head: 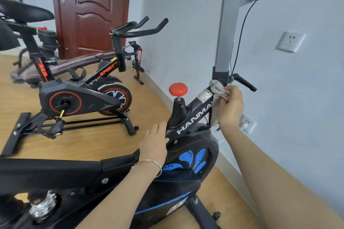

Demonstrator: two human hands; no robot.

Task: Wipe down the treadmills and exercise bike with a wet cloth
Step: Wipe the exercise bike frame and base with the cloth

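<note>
A black exercise bike (193, 117) with blue petal marks and white lettering fills the foreground. Its grey handlebar post (226, 29) rises to black handlebars at the top. My right hand (230, 107) grips a crumpled grey cloth (217, 91) and presses it against the frame just below the post clamp. My left hand (155, 143), a thin bangle on its wrist, rests with straight fingers on the frame beside the base of the red resistance knob (178, 89).
A second black and red exercise bike (83, 96) stands to the left on the wooden floor. A dark red door (89, 11) is behind it. The pale wall on the right carries two sockets (289, 42). A black lever (244, 82) sticks out beside the cloth.
</note>
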